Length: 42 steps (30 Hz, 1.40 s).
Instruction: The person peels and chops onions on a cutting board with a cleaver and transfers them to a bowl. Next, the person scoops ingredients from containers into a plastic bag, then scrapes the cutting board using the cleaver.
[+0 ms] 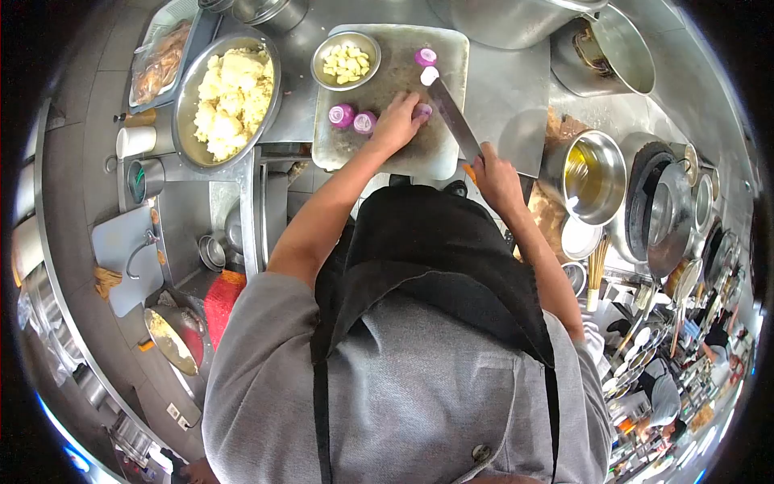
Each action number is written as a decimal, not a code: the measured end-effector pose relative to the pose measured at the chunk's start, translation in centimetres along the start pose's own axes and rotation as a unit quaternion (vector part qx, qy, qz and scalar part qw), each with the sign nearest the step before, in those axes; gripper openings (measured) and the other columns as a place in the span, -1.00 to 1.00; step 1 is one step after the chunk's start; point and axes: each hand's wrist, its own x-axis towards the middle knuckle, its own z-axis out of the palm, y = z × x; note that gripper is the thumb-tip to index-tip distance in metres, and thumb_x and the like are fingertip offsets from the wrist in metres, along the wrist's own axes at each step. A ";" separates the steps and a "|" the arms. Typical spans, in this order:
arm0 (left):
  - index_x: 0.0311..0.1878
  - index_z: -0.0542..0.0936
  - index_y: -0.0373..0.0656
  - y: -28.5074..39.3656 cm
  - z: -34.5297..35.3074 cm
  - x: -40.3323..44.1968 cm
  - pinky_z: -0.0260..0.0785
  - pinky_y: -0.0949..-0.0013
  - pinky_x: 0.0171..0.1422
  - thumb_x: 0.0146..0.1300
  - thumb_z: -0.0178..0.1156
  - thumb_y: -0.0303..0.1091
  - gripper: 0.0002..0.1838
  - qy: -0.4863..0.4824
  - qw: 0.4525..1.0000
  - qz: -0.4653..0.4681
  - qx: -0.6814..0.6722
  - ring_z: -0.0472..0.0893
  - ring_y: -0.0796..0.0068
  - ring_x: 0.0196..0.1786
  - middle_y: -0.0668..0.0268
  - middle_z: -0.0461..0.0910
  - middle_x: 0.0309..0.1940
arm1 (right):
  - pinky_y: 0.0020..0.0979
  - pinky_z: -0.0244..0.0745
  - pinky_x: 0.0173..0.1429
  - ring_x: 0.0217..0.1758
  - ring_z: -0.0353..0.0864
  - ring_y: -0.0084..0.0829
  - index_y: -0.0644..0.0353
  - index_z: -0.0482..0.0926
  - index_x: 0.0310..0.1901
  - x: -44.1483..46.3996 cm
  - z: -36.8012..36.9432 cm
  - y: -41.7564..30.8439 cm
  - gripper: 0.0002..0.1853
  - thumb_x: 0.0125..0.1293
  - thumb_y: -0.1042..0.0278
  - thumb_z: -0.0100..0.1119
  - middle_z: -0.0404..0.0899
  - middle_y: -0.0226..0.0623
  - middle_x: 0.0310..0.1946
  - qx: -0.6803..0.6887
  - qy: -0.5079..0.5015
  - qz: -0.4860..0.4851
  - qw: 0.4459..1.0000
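Note:
My left hand [397, 123] is closed around a red onion [422, 111] on the worn cutting board [387, 68]. My right hand [498, 181] grips a large kitchen knife [456, 121], its blade slanting up and left across the board. The blade's tip end is at a red onion with a pale cut face [430, 76], and whether they touch I cannot tell. Just above lies another red onion [426, 57]. Two more red onions, one here [341, 115] and one here [364, 123], sit left of my left hand. A metal bowl [315, 66] of pale yellow chopped pieces rests at the board's upper left.
Left of the board stands a large metal bowl [179, 121] heaped with a yellow mashed-looking food. A tray [181, 68] with bagged brown food is beyond it. To the right are a pot with yellow liquid [618, 173], large pots [564, 60] and pans [671, 218]. Other people work far right.

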 end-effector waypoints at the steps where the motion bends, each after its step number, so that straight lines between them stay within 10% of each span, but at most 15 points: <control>1: 0.03 0.56 -0.20 0.0 0.1 -0.1 0.50 -0.08 0.10 0.37 0.31 -0.26 -0.71 0.010 1.000 0.011 -0.015 0.64 -0.12 0.05 -0.02 0.60 -0.03 | 0.25 0.52 -0.05 -0.17 0.68 0.32 0.20 0.36 0.02 0.0 0.0 -0.4 -0.78 0.55 0.23 -0.01 0.68 0.23 -0.30 -0.009 -0.005 -0.008 1.000; 42: -0.19 0.58 -0.25 -0.3 0.8 -1.8 0.47 -0.06 -0.02 0.27 0.24 -0.52 -0.92 0.109 0.991 -0.030 -0.076 0.63 -0.16 -0.10 0.01 0.62 -0.22 | 0.23 0.57 -0.02 -0.11 0.71 0.31 0.27 0.37 0.01 0.6 2.1 -3.6 -0.82 0.48 0.40 -0.10 0.70 0.24 -0.26 -0.042 -0.057 -0.005 0.997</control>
